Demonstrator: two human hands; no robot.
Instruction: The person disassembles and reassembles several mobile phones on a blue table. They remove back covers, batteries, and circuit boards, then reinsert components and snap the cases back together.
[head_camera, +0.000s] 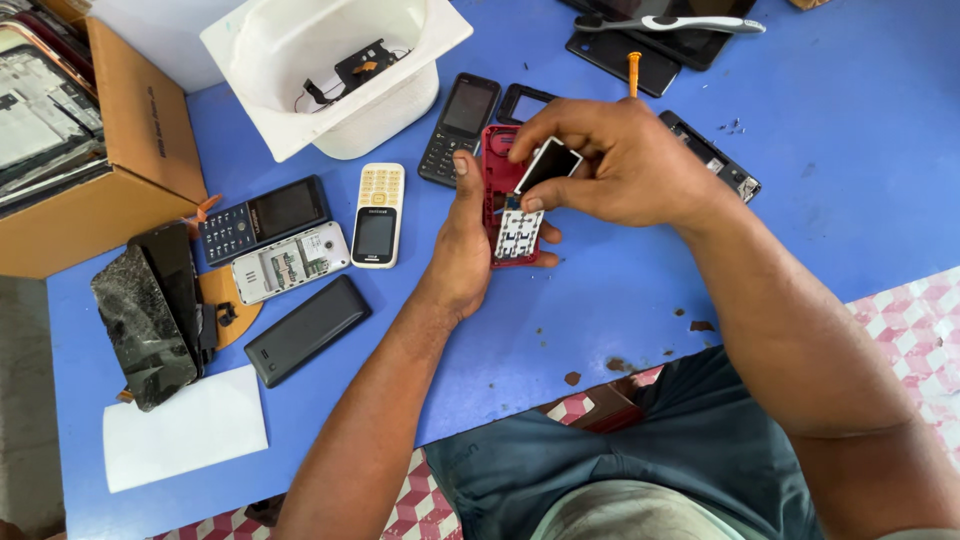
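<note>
Left hand (462, 245) clamps the red phone frame (503, 200) upright — right hand (620, 160), bent over it, pinches the small screen (549, 162).

Red plastic phone shell (497, 180), glossy display panel (549, 161), matt blue table (830, 180), rough brown cardboard box (125, 150).

A single view, from a camera worn on the person's head. It looks steeply down and forward over the person's lap onto a blue counter (620, 300), close enough that both forearms fill the lower half of the picture. The left hand (465, 245) and right hand (615, 160) meet just above the middle of the frame. The counter's near edge runs aslant across the bottom, rising toward the right; its far edge lies out of view. A cardboard box (110, 150) is cut off at the upper left corner. No second view shares the scene.
</note>
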